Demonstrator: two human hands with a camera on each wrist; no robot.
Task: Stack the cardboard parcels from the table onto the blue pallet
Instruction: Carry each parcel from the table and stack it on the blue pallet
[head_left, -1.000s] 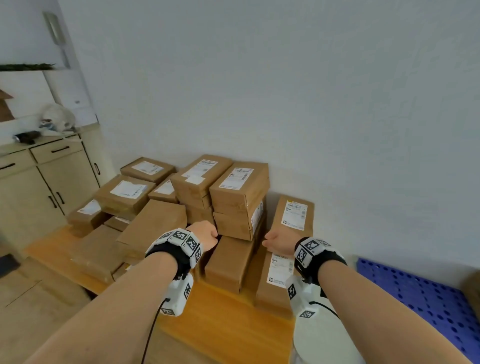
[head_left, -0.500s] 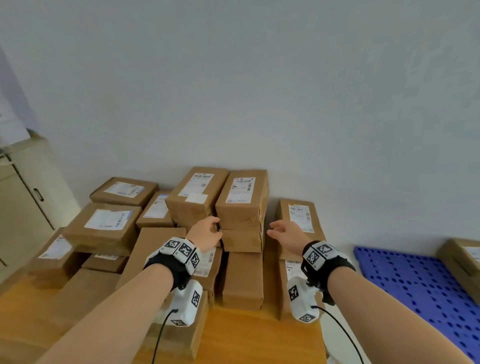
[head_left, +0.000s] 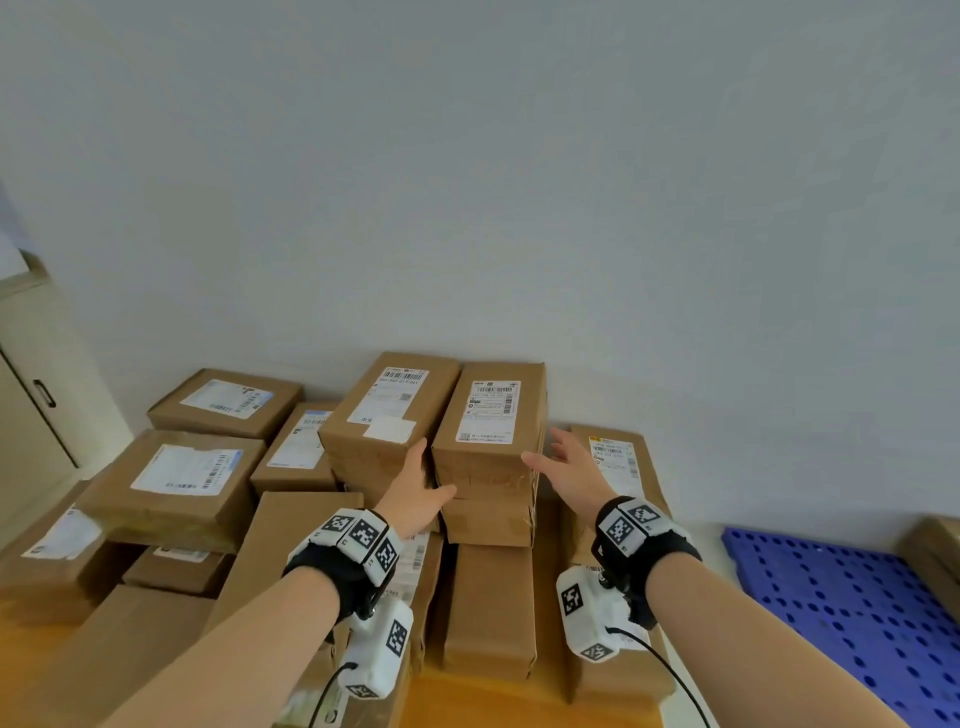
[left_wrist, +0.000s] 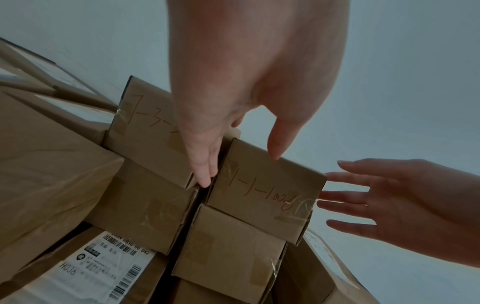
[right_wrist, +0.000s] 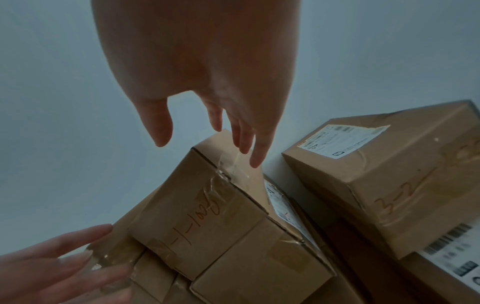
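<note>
A tall cardboard parcel (head_left: 489, 427) with a white label tops the middle stack on the wooden table (head_left: 493, 701). My left hand (head_left: 422, 483) has straight fingers (left_wrist: 205, 166) slipped into the gap between this parcel (left_wrist: 265, 195) and the neighbouring top parcel (head_left: 389, 415), with the thumb at its front edge. My right hand (head_left: 563, 462) is spread beside the parcel's right side, fingertips (right_wrist: 255, 158) close to or just touching it (right_wrist: 202, 222). The blue pallet (head_left: 852, 613) lies low at the right.
Several more labelled parcels are piled on the table to the left and below. One long parcel (head_left: 613, 467) lies just right of my right hand. Another parcel (head_left: 935, 556) sits at the pallet's far edge. A cupboard (head_left: 36, 405) stands at the left; the wall is close behind.
Both hands went from fists to spread fingers and reached forward to either side of the top middle parcel. The view has come closer and turned to the right.
</note>
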